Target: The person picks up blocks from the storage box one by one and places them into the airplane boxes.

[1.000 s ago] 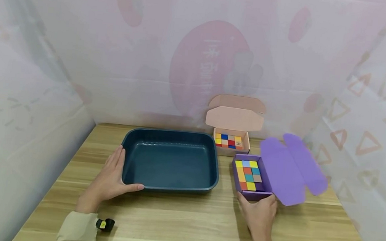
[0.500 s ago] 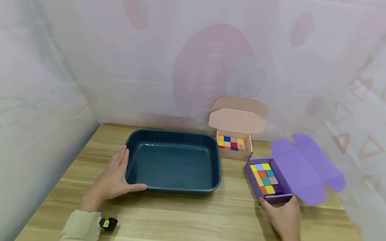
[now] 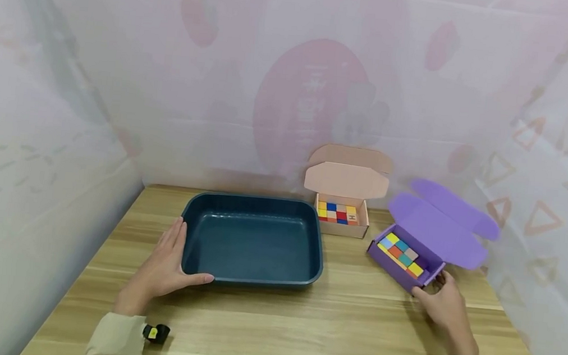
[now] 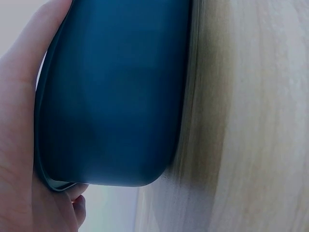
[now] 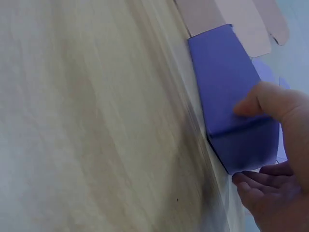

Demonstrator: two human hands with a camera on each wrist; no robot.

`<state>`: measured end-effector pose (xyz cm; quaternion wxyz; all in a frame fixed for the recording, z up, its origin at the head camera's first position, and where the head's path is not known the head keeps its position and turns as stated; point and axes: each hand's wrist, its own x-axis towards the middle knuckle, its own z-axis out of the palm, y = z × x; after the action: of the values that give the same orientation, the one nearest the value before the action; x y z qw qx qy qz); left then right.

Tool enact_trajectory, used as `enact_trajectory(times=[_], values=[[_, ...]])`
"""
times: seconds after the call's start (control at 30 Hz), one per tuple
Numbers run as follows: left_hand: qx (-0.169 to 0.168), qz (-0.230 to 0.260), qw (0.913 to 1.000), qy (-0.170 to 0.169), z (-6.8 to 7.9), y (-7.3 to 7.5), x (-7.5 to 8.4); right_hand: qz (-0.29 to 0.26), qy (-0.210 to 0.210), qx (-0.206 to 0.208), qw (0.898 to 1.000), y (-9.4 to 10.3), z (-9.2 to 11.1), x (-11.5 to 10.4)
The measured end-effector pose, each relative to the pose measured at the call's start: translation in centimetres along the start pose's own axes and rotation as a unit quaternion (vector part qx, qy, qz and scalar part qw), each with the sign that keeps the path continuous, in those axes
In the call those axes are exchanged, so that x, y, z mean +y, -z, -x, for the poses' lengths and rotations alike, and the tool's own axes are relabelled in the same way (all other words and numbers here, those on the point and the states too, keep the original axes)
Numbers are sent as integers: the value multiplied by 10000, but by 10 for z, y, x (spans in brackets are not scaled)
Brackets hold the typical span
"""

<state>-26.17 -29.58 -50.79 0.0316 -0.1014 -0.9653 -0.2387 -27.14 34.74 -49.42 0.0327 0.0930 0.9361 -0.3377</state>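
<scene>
A dark teal rectangular tray (image 3: 252,253) stands left of centre on the table. At its front left corner lies my left hand (image 3: 156,272), fingers straight along the left rim and thumb stretched over the front rim. In the left wrist view the tray's outer wall (image 4: 116,96) fills the middle, beside the palm. To the right is a purple cardboard box (image 3: 392,270) with its lid up, turned at an angle, holding several coloured blocks (image 3: 401,254). My right hand (image 3: 446,309) grips its near right corner, thumb on the front wall (image 5: 224,82) and fingers at the short side.
Behind, near the back edge of the wooden table (image 3: 270,334), stands a pale pink cardboard box (image 3: 342,229) with its lid raised and several coloured blocks (image 3: 336,213) inside. Printed white cloth (image 3: 211,81) hangs at the back and both sides.
My right hand has moved right with the purple box's near end, turning the box so its lid now points more to the back. The left hand and the tray have stayed in place.
</scene>
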Motion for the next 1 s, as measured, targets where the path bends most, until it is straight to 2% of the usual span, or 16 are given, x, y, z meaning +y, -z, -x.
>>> enact_trajectory(times=[0.2,0.4,0.5,0.73,1.0], values=[[51,-5,10000,-2,2,2,0,92,378,638,9972,-8,-15,-1],[69,13,10000,-31,1,0,-1,-145,119,963,9952,-11,-25,-3],[68,13,10000,15,1,-1,-1,-229,-5,1060,9941,-13,-32,-4],[47,33,10000,45,2,-4,-2,-287,-11,1250,9917,-13,-53,-6],[47,-8,10000,71,1,-5,0,-371,-52,1110,9931,-8,-74,-10]])
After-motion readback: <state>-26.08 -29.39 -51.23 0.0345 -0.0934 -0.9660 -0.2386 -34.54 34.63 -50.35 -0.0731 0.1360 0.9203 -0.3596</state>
